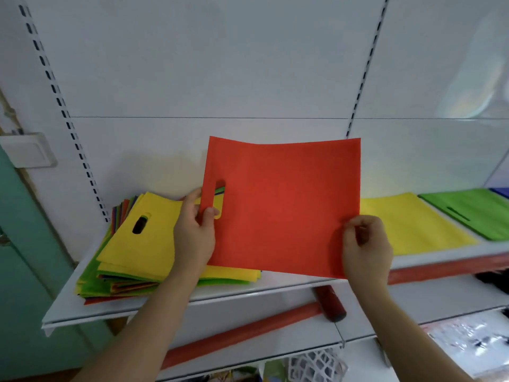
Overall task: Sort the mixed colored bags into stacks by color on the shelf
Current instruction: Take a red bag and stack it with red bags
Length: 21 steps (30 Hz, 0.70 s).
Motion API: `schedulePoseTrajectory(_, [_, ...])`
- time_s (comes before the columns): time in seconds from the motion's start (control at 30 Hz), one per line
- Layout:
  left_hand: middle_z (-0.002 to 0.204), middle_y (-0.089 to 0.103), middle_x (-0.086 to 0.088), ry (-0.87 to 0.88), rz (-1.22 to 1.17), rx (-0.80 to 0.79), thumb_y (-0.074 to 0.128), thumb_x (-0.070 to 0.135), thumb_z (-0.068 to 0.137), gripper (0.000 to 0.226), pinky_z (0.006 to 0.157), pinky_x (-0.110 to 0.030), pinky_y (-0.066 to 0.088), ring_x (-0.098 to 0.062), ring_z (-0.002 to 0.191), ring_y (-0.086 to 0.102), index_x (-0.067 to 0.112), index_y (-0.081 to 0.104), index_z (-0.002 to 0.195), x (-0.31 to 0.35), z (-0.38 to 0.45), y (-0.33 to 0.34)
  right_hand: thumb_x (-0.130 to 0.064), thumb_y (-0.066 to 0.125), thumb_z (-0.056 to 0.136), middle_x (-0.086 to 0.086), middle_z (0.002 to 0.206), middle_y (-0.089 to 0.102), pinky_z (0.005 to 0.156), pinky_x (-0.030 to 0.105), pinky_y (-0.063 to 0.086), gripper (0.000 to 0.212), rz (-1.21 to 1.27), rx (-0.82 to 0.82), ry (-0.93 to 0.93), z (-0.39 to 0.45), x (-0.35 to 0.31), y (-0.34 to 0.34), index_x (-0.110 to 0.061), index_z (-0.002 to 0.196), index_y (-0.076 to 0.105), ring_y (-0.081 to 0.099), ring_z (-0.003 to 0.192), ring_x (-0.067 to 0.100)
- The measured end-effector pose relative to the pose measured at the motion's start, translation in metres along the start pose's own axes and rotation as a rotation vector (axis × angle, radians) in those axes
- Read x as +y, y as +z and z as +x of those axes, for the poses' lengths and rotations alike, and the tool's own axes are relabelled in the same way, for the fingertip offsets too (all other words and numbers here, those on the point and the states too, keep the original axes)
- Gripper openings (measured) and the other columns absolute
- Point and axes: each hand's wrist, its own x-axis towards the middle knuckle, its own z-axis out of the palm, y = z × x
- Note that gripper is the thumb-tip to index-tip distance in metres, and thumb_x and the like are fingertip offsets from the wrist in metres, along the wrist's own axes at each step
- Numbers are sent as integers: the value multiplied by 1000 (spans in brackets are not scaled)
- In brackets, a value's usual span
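Fingers of both hands pinch the red bag [283,205] above the shelf [248,292].
Your left hand [194,230] grips the handle edge, your right hand [367,249] the lower corner, keeping it flat, clear of the mixed pile [132,249], for stacking.

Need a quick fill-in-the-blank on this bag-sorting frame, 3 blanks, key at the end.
1. Both hands hold up a single ____ bag.
2. The top bag of the mixed pile at the left of the shelf is ____.
3. Right of the sorted yellow stack lies a ____ stack.
4. The left hand grips the held bag beside its ____ cutout.

Missing words: red; yellow; green; handle
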Motion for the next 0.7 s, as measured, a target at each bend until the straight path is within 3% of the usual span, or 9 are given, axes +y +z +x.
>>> schedulePoseTrajectory(0.07, [106, 70, 11, 18, -18, -5, 58, 19, 106, 48, 78, -24, 51, -2, 94, 66, 42, 48, 147, 9, -11, 25, -19, 60, 98, -15, 103, 72, 87, 41, 54, 18, -79, 1, -75, 1, 15, -26, -32, 109, 67, 67, 95, 10])
schedulePoseTrajectory(0.17, [114, 65, 18, 97, 27, -32, 57, 12, 104, 41, 82, -12, 45, 3, 100, 60, 34, 57, 139, 27, -32, 65, -8, 57, 101, -8, 115, 69, 94, 38, 52, 29, -162, 6, -125, 6, 39, -71, -24, 121, 71, 65, 103, 13])
schedulePoseTrajectory(0.3, [121, 69, 9, 155, 48, -100, 55, 8, 103, 29, 95, -26, 48, -6, 109, 63, 22, 66, 127, 59, -60, 129, -17, 47, 99, -10, 124, 65, 95, 22, 43, 40, -242, 28, -97, 21, 67, -136, -23, 133, 67, 59, 108, 7])
schedulePoseTrajectory(0.47, [129, 64, 13, 193, 65, -165, 54, 9, 103, 34, 92, 1, 31, 12, 107, 49, 23, 64, 132, 106, -104, 228, -7, 60, 98, -6, 133, 59, 95, 30, 47, 48, -359, -9, -104, 49, 107, -228, -19, 145, 59, 59, 112, 13])
schedulePoseTrajectory(0.6, [132, 62, 13, 204, 26, -233, 52, 16, 105, 35, 94, -8, 33, 10, 111, 47, 27, 61, 137, 141, -146, 313, -4, 59, 98, -2, 134, 58, 89, 29, 47, 49, -448, 31, -126, 74, 142, -307, -15, 145, 58, 58, 107, 14])
schedulePoseTrajectory(0.7, [135, 63, 10, 214, 9, -291, 53, 16, 106, 37, 99, -22, 39, 4, 115, 50, 28, 60, 140, 162, -175, 372, -1, 61, 97, 1, 131, 60, 84, 25, 42, 48, -513, 94, -95, 91, 169, -364, -13, 143, 60, 59, 104, 17])
